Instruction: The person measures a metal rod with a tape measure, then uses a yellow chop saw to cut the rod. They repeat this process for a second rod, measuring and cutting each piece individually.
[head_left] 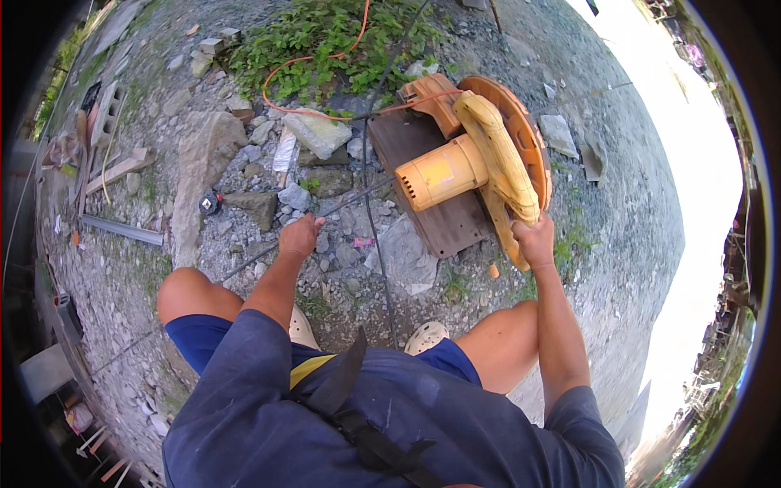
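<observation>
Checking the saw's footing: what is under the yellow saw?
The saw sits on a dark brown board laid on gravel. The right hand grips its handle. The ground beneath the board is covered.

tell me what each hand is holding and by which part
The right hand grips the yellow chop saw by the end of its handle. The left hand is closed on a thin steel rod, partway along it.

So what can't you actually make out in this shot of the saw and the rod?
Head view only:
- Saw blade: hidden under the orange guard.
- Right hand: its fingers wrap the yellow handle, out of sight.
- Left hand: covers the thin metal rod, so the grip is unclear.
- Orange cable: runs off the top edge.
</observation>
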